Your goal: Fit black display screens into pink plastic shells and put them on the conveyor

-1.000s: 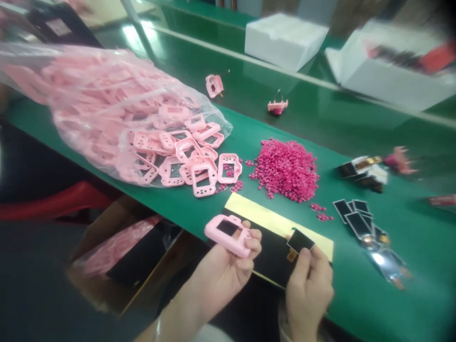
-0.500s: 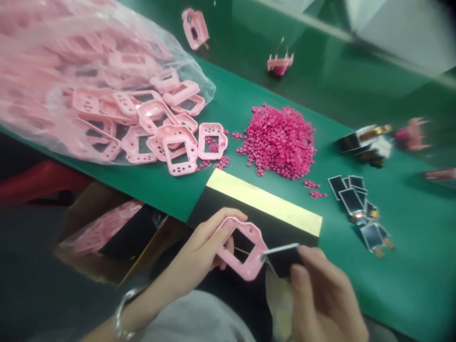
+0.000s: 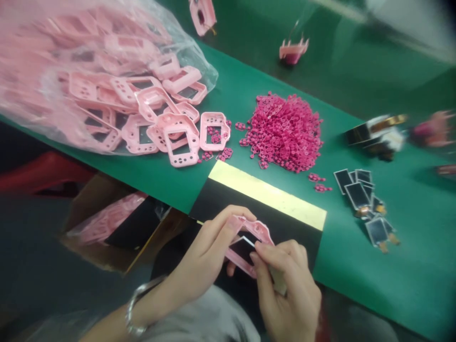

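My left hand (image 3: 208, 254) grips a pink plastic frame (image 3: 249, 237) with a rectangular window, just in front of the table's near edge. My right hand (image 3: 288, 289) pinches a small black screen (image 3: 242, 249) and holds it against the frame's window. Both hands are over a black sheet with a yellow strip (image 3: 267, 194). A pile of small magenta parts (image 3: 285, 133) lies beyond it. Several loose black screens (image 3: 359, 194) lie to the right.
A clear bag of pink frames (image 3: 89, 76) fills the left of the green table (image 3: 392, 266), with several frames (image 3: 178, 137) spilled at its mouth. Two pink parts (image 3: 292, 50) lie further back. A cardboard box (image 3: 107, 223) with pink pieces sits below the table edge.
The frame has been turned over, window facing up. My right hand has brought the black screen from beside the frame into its window. The view has tipped downward.
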A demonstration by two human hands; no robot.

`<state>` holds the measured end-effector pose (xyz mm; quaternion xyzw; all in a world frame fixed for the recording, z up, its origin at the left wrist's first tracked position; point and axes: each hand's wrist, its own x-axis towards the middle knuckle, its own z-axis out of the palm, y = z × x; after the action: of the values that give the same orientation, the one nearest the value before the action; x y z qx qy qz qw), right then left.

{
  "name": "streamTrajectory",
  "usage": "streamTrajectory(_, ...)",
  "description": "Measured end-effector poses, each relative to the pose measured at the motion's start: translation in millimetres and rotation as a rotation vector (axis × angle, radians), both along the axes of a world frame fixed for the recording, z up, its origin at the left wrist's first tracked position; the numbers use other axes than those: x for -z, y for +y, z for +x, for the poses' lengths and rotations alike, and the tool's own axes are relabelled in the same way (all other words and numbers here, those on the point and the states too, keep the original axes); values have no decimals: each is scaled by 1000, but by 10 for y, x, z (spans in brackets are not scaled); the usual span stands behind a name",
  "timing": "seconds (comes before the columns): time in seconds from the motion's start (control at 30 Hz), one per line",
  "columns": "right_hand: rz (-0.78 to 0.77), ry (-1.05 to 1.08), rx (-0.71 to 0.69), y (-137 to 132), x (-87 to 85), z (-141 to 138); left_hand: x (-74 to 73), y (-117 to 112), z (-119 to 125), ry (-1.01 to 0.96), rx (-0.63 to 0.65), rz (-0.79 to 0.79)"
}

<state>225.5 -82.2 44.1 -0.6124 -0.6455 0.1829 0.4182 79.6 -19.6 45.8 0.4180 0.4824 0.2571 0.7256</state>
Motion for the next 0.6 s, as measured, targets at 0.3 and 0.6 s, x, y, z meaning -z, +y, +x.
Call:
streamTrajectory(0.3, -62, -4, 188, 28, 26, 23, -51, -36, 155, 38, -165, 0)
streamTrajectory(0.6, -529, 843, 428, 59, -113, -403, -7, -157, 148, 141, -358, 340)
